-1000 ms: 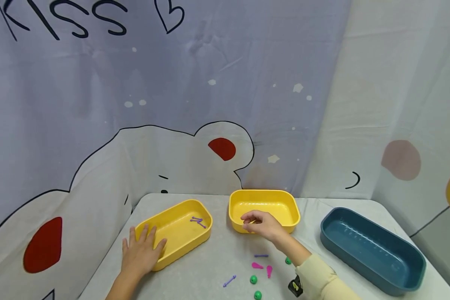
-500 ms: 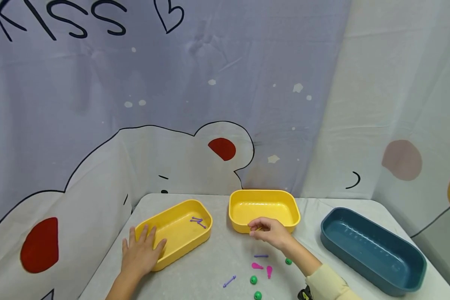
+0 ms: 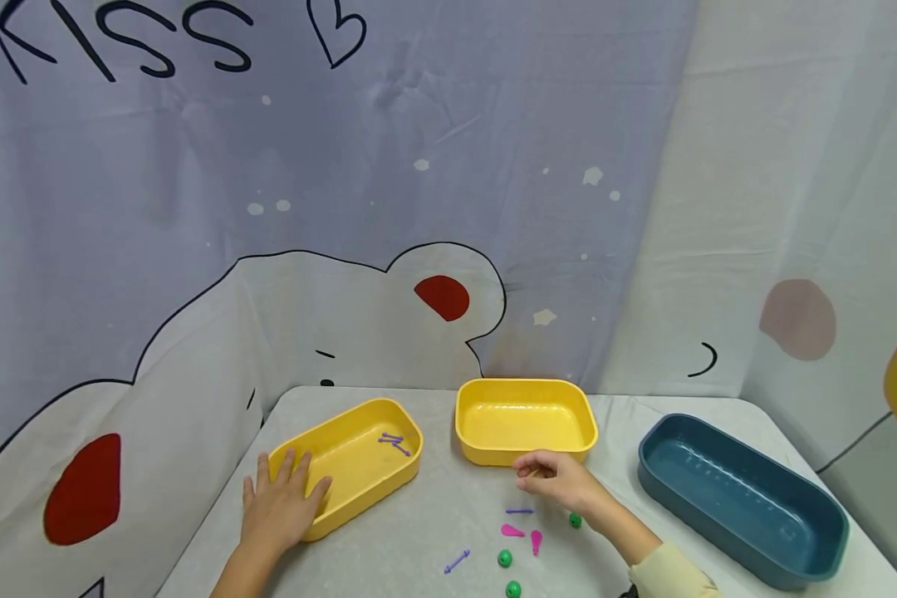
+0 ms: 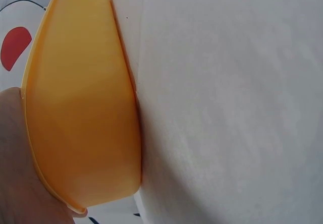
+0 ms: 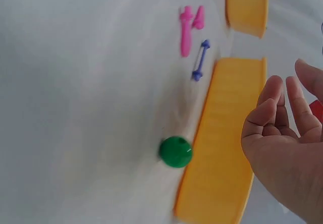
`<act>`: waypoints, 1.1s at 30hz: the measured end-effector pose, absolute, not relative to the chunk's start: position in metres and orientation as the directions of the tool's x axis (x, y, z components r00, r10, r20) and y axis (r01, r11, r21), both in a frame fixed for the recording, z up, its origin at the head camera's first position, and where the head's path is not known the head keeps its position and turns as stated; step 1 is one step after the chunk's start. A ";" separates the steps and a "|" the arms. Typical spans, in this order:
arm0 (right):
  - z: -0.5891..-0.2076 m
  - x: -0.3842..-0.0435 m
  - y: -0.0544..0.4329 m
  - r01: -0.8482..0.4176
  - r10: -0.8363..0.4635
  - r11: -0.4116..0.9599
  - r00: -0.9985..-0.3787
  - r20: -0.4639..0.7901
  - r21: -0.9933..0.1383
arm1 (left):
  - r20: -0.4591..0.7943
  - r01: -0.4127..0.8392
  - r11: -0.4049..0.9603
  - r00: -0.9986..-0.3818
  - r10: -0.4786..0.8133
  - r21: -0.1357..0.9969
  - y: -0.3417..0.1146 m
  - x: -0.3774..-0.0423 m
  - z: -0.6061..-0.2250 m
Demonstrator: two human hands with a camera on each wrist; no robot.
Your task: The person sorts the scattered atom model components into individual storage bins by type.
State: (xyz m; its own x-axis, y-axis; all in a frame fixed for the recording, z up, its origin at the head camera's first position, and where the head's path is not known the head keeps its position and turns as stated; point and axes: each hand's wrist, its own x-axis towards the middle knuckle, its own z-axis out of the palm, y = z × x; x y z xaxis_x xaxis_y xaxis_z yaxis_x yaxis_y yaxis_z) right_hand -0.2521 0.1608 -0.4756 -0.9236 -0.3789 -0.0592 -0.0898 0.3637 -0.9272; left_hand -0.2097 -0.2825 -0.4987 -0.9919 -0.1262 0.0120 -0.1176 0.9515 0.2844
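My left hand (image 3: 278, 507) rests with spread fingers over the near end of the left yellow tray (image 3: 359, 486). In that tray lie several small purple bars with knobbed ends (image 3: 393, 441). My right hand (image 3: 561, 482) hovers just in front of the back yellow tray (image 3: 523, 458); in the right wrist view its fingers (image 5: 265, 115) are loosely bent with nothing between them. Below it on the table are a purple bar (image 3: 519, 511), two pink drop-shaped pieces (image 3: 512, 530) and green beads (image 3: 575, 520). Another purple bar (image 3: 457, 561) lies nearer the front.
A long dark blue tray (image 3: 740, 498) stands at the right of the white-covered table (image 3: 419, 531). Behind the table hangs a printed cloth (image 3: 329, 183) with a cartoon figure and lettering.
My right hand has drawn back from over the rim of the back yellow tray, toward me and slightly right. The left hand and the small pieces have stayed in place.
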 end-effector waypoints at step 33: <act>-0.510 -0.265 0.184 -0.163 -0.538 0.485 -0.830 -0.146 -0.859 | 0.004 -0.124 0.949 -0.991 -0.131 0.289 -0.282 -0.210 -0.498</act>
